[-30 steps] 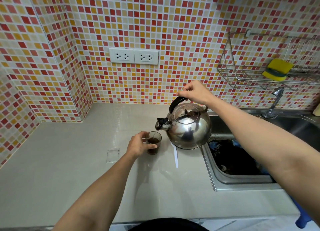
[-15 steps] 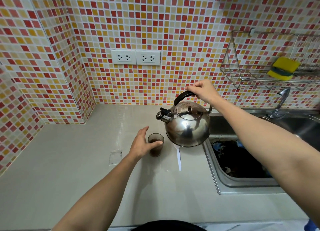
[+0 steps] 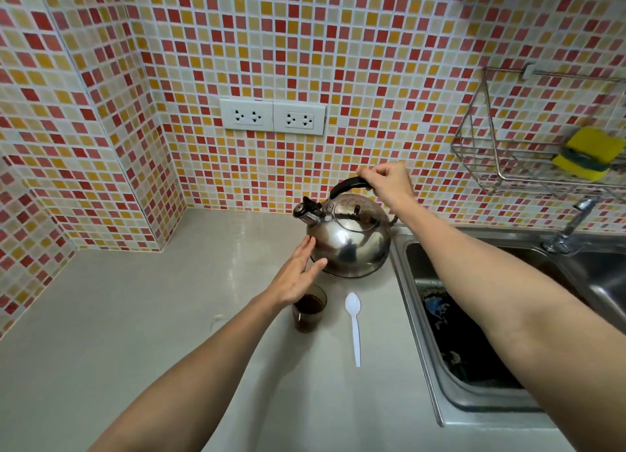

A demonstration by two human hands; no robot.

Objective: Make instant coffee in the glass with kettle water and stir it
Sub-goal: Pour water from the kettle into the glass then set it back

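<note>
A small glass (image 3: 309, 312) holding dark coffee stands on the grey counter. A steel kettle (image 3: 350, 238) rests upright on the counter behind it, next to the sink, spout pointing left. My right hand (image 3: 386, 180) grips the kettle's black handle from above. My left hand (image 3: 298, 275) hovers flat with fingers spread above the glass, fingertips touching the kettle's side, and it holds nothing. A white plastic spoon (image 3: 354, 326) lies on the counter right of the glass, bowl facing away from me.
A steel sink (image 3: 420, 343) with dark items inside lies to the right, with a tap (image 3: 572, 224) behind it. A wire rack (image 3: 491, 167) on the tiled wall holds a yellow sponge (image 3: 589, 153). Two wall sockets (image 3: 272, 116) sit above the counter.
The kettle went from tilted over the glass to upright, then was set down on the counter behind it. My left hand let go of the glass and moved toward the kettle.
</note>
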